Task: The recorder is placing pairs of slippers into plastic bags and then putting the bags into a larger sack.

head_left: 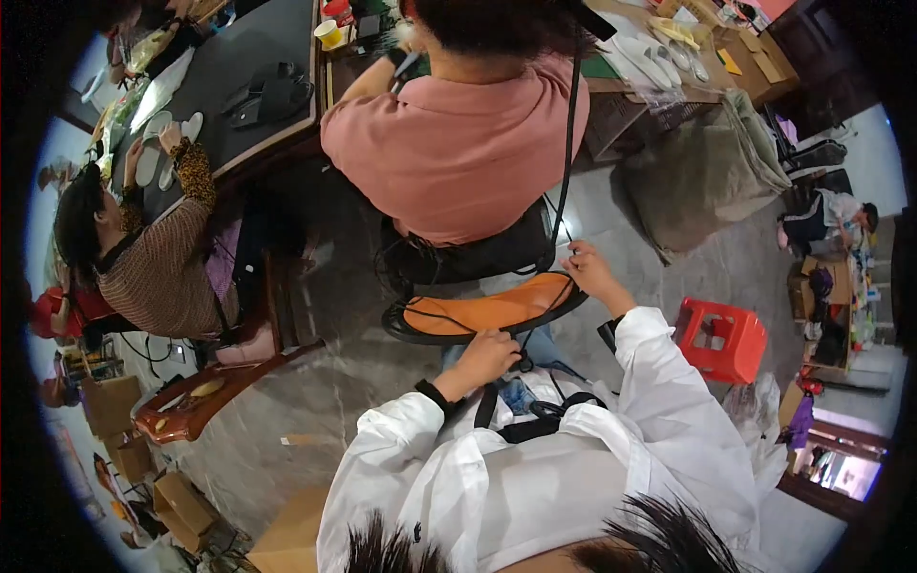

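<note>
In front of me is a curved orange panel [482, 311] with a thick black rim, seen from above; its exact kind is unclear. Thin black cord crosses its face. My left hand [485, 361] is at its near edge, fingers closed where the cord runs in. Beyond the panel's right end, my right hand [594, 275] pinches a thin black cord. A dark knot or fitting [523, 362] shows beside the left fingers. One thicker black cable [566, 153] hangs down from above, past the right hand.
Just ahead, a person in a pink shirt [458, 148] sits on a black chair [458, 258]. Another person [162, 258] handles pale shoes at a dark table [277, 48] on the left. To the right are a red stool [721, 339] and a large grey-green sack [702, 181].
</note>
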